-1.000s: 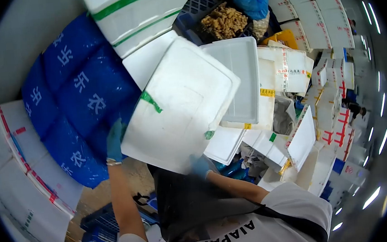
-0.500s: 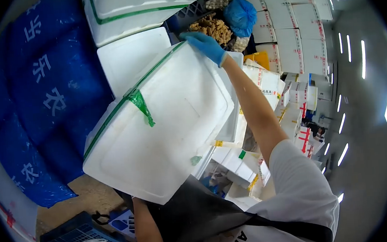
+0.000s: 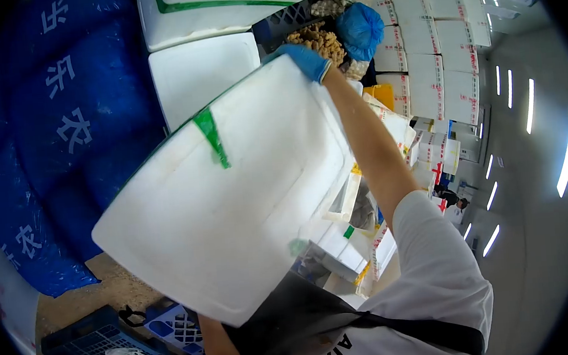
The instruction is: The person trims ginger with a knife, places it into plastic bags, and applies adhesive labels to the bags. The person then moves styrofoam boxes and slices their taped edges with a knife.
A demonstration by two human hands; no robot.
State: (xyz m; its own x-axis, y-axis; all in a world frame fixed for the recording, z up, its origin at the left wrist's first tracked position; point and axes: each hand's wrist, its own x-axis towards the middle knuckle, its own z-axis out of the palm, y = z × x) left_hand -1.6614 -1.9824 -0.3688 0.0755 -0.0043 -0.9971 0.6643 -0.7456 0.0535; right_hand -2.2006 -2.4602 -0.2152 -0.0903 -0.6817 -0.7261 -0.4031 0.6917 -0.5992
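Note:
A large white foam box (image 3: 226, 202) with green tape hangs tilted before my body, one broad face toward me. My right hand (image 3: 303, 61), in a blue glove, is closed over its upper edge. A loose strip of green tape (image 3: 211, 136) hangs down that face. My left forearm (image 3: 221, 349) comes up to the box's lower corner, but the left hand is hidden behind the box. Just beyond the upper edge is another white foam box (image 3: 206, 77). Ginger roots (image 3: 320, 41) lie close beside my right hand.
Blue plastic-wrapped sacks (image 3: 66, 128) are piled on the left. A blue bag (image 3: 359, 31) and a yellow container (image 3: 381, 95) lie past the ginger. White boxes (image 3: 421, 53) are stacked at right. A blue crate (image 3: 96, 339) stands on the floor at lower left. A person (image 3: 449, 198) is far off.
The foam box has tipped, its lower-left corner swinging left and its bottom corner lower, so more of the broad face shows. My right hand keeps its hold. The whole view has shifted slightly.

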